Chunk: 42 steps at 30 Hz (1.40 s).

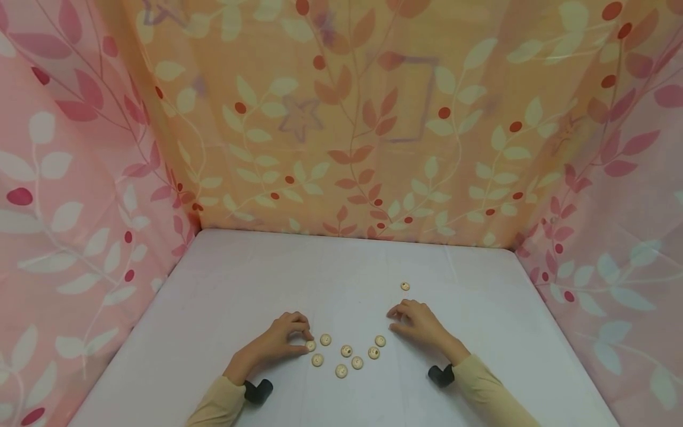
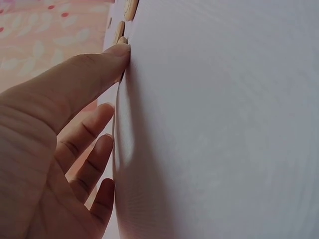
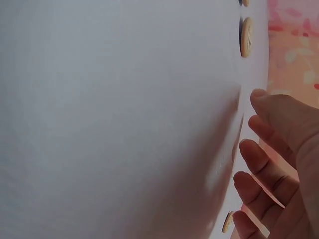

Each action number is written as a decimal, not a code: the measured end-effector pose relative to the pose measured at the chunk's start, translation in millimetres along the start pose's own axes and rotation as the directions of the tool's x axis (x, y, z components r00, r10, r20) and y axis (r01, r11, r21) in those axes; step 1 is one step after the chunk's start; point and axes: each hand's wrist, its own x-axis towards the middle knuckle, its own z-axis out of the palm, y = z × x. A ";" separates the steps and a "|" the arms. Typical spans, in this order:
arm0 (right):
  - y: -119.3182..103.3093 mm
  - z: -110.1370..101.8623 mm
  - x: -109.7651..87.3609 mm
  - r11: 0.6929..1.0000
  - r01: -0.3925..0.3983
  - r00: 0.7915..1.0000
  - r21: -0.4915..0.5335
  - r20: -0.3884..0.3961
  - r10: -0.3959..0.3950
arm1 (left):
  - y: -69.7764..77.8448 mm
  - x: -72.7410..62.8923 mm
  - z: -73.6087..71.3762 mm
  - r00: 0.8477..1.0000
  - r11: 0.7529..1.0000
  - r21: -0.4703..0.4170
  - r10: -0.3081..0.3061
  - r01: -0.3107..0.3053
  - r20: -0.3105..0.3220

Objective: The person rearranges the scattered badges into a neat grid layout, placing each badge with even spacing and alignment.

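Note:
At the left end of a loose group of small round wooden discs, my left hand (image 1: 280, 339) pinches one pale disc (image 1: 310, 346) between thumb and forefinger. The thumb covers most of that disc in the left wrist view, and the other fingers are loosely bent. Close by lie a disc (image 1: 325, 340) behind and another disc (image 1: 317, 360) in front. My right hand (image 1: 418, 323) holds nothing; its fingers are loosely bent over the table. It is between a lone disc (image 1: 405, 286) farther back and a disc (image 1: 380, 341) nearer me. Faint marks show on the discs' faces.
Several more discs lie mid-table, among them a disc with a dark spot (image 1: 346, 351) and the nearest disc (image 1: 341, 371). A white cloth covers the table (image 1: 256, 267). Leaf-patterned curtains (image 1: 341, 118) enclose its back and sides. Black wrist mounts (image 1: 259, 392) sit at both wrists.

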 end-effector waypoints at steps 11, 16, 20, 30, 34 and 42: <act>-15.4 2.2 -10.9 0.992 0.117 0.990 0.038 0.076 -0.119 | -0.9 0.2 1.2 1.000 1.000 0.006 0.014 -0.014 -0.012; -21.8 3.6 -12.3 0.990 0.135 0.986 0.045 0.095 -0.139 | -0.7 -0.7 1.6 1.000 1.000 0.003 0.022 -0.022 -0.022; -24.9 5.7 -13.1 0.987 0.153 0.981 0.055 0.109 -0.158 | -0.4 -1.2 1.8 0.999 1.000 -0.003 0.020 -0.020 -0.026; -33.0 5.9 -11.6 0.988 0.145 0.978 0.045 0.147 -0.151 | -2.0 -0.4 2.1 1.000 1.000 -0.014 0.014 -0.015 -0.024; -31.7 7.8 -11.1 0.988 0.157 0.979 0.008 0.133 -0.157 | -2.9 -0.7 2.4 1.000 1.000 -0.019 0.006 -0.007 -0.025; -25.7 6.8 -9.8 0.989 0.142 0.986 -0.051 0.091 -0.137 | -3.1 -0.8 3.5 0.999 1.000 -0.010 0.016 -0.016 -0.037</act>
